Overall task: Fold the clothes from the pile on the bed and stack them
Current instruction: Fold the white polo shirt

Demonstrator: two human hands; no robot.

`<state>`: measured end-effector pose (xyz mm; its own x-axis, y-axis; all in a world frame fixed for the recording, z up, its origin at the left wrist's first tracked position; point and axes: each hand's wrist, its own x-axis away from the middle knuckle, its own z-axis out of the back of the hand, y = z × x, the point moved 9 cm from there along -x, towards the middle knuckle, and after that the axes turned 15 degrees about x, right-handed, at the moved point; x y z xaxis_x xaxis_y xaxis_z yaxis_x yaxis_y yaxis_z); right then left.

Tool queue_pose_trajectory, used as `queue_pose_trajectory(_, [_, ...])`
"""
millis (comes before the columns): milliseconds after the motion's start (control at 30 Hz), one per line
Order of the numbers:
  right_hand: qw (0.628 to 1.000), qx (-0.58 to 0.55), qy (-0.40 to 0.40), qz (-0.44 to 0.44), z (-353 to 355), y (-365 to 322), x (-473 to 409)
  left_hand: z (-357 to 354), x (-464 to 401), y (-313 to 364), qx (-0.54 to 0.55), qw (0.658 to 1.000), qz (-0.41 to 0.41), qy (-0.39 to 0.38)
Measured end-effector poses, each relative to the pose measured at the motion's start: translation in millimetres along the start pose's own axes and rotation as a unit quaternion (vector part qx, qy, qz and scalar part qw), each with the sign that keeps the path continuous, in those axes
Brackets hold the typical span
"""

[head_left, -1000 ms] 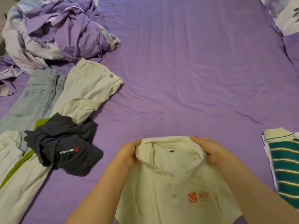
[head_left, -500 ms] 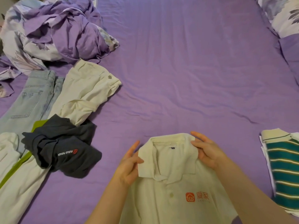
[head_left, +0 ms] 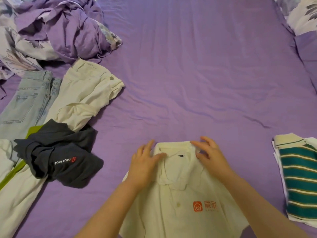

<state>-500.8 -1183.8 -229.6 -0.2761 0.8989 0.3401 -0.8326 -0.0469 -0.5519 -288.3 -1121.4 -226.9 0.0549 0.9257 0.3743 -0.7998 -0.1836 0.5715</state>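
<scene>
A cream polo shirt (head_left: 178, 208) with an orange logo lies face up on the purple bed sheet (head_left: 197, 74), collar pointing away from me. My left hand (head_left: 143, 166) rests flat on the left side of the collar with its fingers spread. My right hand (head_left: 210, 156) touches the right side of the collar with loosely bent fingers. A folded green-striped shirt (head_left: 299, 179) sits at the right edge on other folded white cloth. The pile at the left holds a dark grey garment (head_left: 58, 155), cream trousers (head_left: 84, 98), light blue jeans (head_left: 29, 102) and a white and green garment (head_left: 15, 189).
A crumpled purple and floral duvet (head_left: 51, 26) fills the far left corner. A floral pillow (head_left: 301, 14) lies at the far right corner. Bare purple sheet stretches across the middle of the bed beyond the polo shirt.
Both hands let go of the lifted collar and laid it flat on the bed. They now rest on its two sides with the fingers opened out.
</scene>
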Motion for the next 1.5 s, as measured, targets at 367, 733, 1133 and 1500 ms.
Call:
queue_pose_trajectory(367, [0.928,0.289,-0.155,0.177,-25.4,-18.6,4.7,-18.9,-33.6,34.6,-0.401,0.852,-0.243,-0.231])
queue_pose_trajectory(733, [0.909,0.349,-0.100,0.206,-18.9,-49.1,-16.4,1.9,-52.2,38.5,-0.335,0.899,-0.194,-0.205])
queue_pose_trajectory(1133, [0.996,0.073,0.043,0.024,6.8,5.0,-24.3,-29.6,-27.9,44.6,-0.212,0.933,-0.249,-0.152])
queue_pose_trajectory(1500, [0.996,-0.064,-0.023,-0.054,-23.0,31.2,-27.3,-31.0,-68.4,37.2,-0.026,0.993,-0.108,-0.026])
